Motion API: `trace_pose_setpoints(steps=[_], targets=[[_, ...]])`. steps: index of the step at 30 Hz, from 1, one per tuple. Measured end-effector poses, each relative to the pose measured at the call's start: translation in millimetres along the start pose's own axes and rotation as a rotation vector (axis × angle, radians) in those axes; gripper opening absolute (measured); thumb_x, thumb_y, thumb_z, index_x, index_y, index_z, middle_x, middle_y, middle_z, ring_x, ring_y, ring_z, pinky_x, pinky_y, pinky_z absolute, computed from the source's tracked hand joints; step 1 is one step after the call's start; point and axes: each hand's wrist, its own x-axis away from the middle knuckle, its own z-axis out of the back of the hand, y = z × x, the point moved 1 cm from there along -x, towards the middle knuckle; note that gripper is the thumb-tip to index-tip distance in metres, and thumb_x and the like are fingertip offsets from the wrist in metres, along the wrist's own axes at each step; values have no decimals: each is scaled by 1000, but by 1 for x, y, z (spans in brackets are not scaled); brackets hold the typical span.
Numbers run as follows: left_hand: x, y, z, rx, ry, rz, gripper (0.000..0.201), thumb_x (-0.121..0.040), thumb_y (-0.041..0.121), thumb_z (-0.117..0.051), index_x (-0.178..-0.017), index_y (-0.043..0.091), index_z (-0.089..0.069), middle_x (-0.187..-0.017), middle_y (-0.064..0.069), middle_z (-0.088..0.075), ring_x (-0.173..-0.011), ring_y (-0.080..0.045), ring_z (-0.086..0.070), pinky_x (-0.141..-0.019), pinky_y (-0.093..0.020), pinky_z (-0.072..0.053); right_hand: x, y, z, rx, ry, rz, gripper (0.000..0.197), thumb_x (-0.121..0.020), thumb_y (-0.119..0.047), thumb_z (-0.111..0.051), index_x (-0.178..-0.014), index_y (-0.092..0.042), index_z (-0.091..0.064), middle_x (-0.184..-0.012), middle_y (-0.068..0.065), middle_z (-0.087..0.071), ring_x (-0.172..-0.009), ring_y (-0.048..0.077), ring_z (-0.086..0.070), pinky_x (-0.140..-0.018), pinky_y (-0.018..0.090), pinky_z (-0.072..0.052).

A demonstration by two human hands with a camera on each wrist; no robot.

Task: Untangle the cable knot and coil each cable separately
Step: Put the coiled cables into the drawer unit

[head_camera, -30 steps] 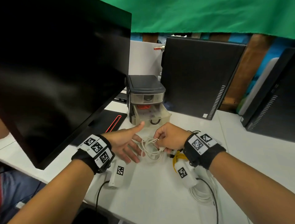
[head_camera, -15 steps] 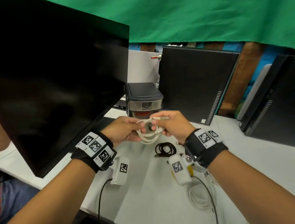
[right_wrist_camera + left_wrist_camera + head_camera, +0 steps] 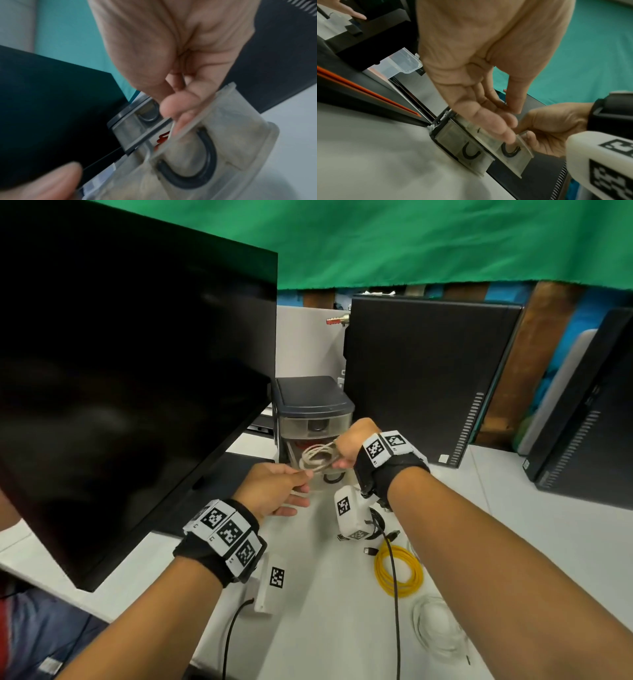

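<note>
A small coil of white cable (image 3: 317, 457) hangs in the air in front of the drawer unit's open drawer (image 3: 325, 475). My right hand (image 3: 339, 463) grips the coil's right side with curled fingers. My left hand (image 3: 304, 484) pinches a strand at the coil's lower left, its other fingers stretched out below. On the table behind my right wrist lie a yellow coil (image 3: 397, 573), a black coil (image 3: 376, 518) partly hidden by the wrist camera, and another white coil (image 3: 438, 631). The right wrist view shows my right hand (image 3: 178, 108) just above the drawer (image 3: 240, 135).
A grey drawer unit (image 3: 313, 405) stands ahead, its top drawer showing something red inside. A large black monitor (image 3: 130, 388) fills the left. Black computer cases (image 3: 421, 378) stand behind and to the right. The white table (image 3: 325, 628) carries thin black leads.
Both hands lifted the white coil off the table and carried it forward to the drawer unit. The yellow and black coils now show on the table behind my right wrist.
</note>
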Motion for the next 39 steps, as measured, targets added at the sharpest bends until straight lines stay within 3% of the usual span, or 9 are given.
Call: trace_pose_setpoints(steps=[2, 5, 10, 15, 20, 24, 28, 32, 39], targets=[[1, 0, -1, -45, -46, 5, 27, -92, 34, -69, -100, 9, -71, -91, -2, -77, -72, -13, -74, -62, -27, -56, -6, -2, -3, 121, 21, 22, 22, -94, -5, -56, -77, -17, -49, -89, 6, -59, -75, 17, -63, -47, 16, -52], [2, -1, -5, -109, -130, 27, 25, -93, 35, -67, -101, 12, -72, -91, 0, -78, -77, -15, -74, -61, -26, -56, -5, -3, -8, 453, 213, 64, 15, -90, -10, -61, -75, -9, -58, -76, 7, -62, -71, 23, -62, -66, 30, -55], [3, -1, -18, -168, -179, 21, 21, -94, 32, -66, -105, 15, -71, -97, 2, -77, -84, -17, -75, -61, -25, -56, 1, -1, -13, 516, -39, 232, 22, -89, -9, -60, -99, -15, -79, -108, 9, -73, -103, 27, -67, -94, 40, -55], [-1, 3, -26, -161, -169, -18, 21, -92, 29, -68, -108, 15, -70, -104, 0, -74, -80, -14, -72, -61, -26, -55, 10, 2, 30, 275, 186, 299, 31, -86, -6, -65, -65, -28, -71, -73, -4, -70, -75, 16, -65, -73, 29, -53], [-4, 4, -32, -219, -136, -11, 23, -93, 33, -66, -106, 14, -70, -97, 0, -76, -78, -15, -74, -67, -30, -56, 22, 17, 72, 341, 220, 232, 21, -89, -14, -67, -71, -21, -73, -80, 6, -74, -75, 21, -66, -77, 37, -59], [-1, 0, -38, -252, -160, 15, 23, -94, 32, -65, -110, 15, -68, -98, -1, -76, -77, -16, -73, -63, -27, -55, 38, 36, 78, 571, 36, 164, 14, -92, -20, -67, -87, -10, -76, -80, 5, -74, -71, 15, -66, -59, 25, -50], [3, 0, -46, -296, -185, 98, 25, -93, 34, -67, -110, 16, -64, -96, -1, -76, -70, -16, -72, -54, -24, -52, 47, 58, 67, 789, -37, 162, 12, -88, -24, -70, -90, -19, -81, -89, -2, -76, -87, 16, -70, -83, 33, -59], [5, 4, -50, -187, -257, 198, 26, -95, 34, -64, -114, 16, -63, -93, 1, -75, -73, -18, -72, -60, -26, -51, 42, 68, 35, 948, -103, 164, 22, -86, -20, -64, -105, -21, -75, -109, -1, -73, -101, 22, -68, -91, 36, -56], [4, 0, -42, -131, -248, 204, 29, -95, 36, -63, -116, 16, -63, -99, -1, -75, -77, -18, -72, -58, -25, -52, 43, 67, 2, 1184, -112, 153, 23, -84, -25, -70, -101, -14, -60, -97, 7, -66, -80, 27, -60, -67, 32, -48]])
